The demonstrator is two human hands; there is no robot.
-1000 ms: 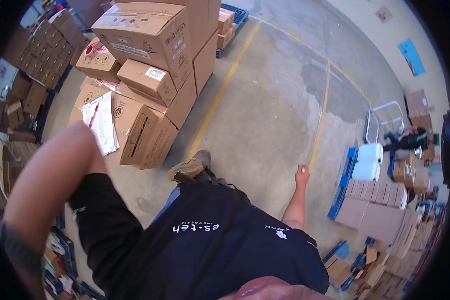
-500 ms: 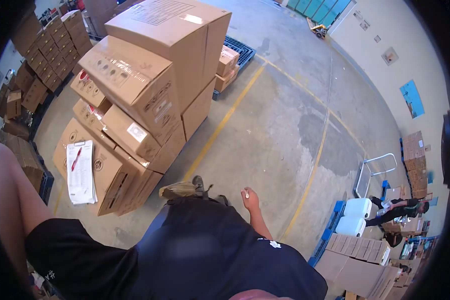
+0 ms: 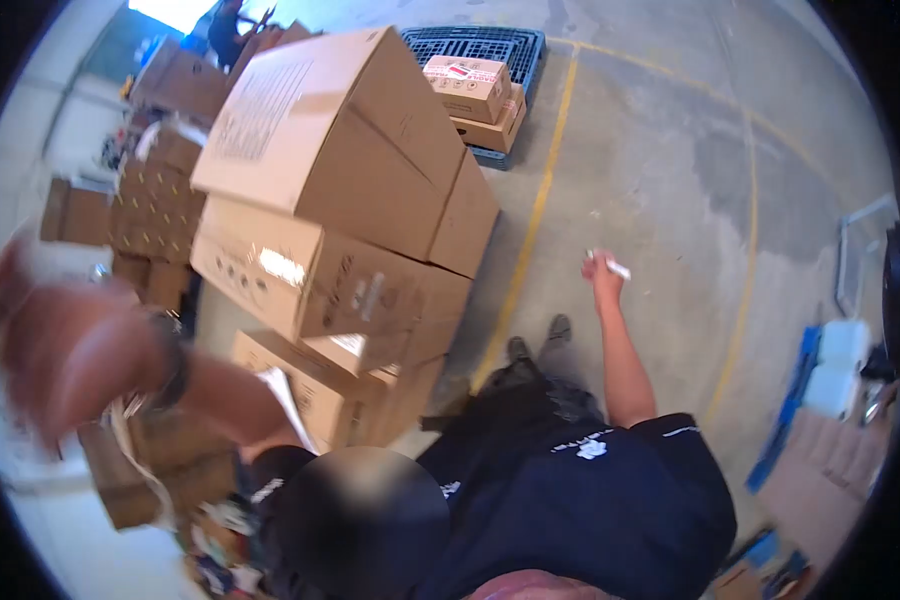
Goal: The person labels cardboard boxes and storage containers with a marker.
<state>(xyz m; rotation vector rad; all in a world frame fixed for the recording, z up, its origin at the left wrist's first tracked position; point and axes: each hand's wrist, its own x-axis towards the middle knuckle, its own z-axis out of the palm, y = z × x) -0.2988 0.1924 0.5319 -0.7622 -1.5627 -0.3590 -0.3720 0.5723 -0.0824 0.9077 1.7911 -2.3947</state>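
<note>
My left hand (image 3: 85, 350), large and smeared by motion, is raised at the left side with a dark band at the wrist. Whether it holds anything cannot be made out. Beyond my left forearm, white papers (image 3: 288, 405) lie on a lower carton (image 3: 315, 385), partly hidden by the arm. My right hand (image 3: 602, 274) is closed round a small white stick-like item (image 3: 619, 269), held low over the floor, apart from the boxes. Large brown cartons (image 3: 370, 130) stand stacked between my two hands, some of them tilted.
A blue pallet (image 3: 510, 45) behind the stack bears small cartons (image 3: 470, 85). Yellow lines (image 3: 545, 190) cross the concrete floor. White containers (image 3: 835, 370) and a hand cart (image 3: 850, 265) are at the right. Another person (image 3: 227, 35) stands at the far upper left.
My left hand has come into view at the left. The camera view has turned, so the stack and my right hand appear further right. My right hand still holds the white item.
</note>
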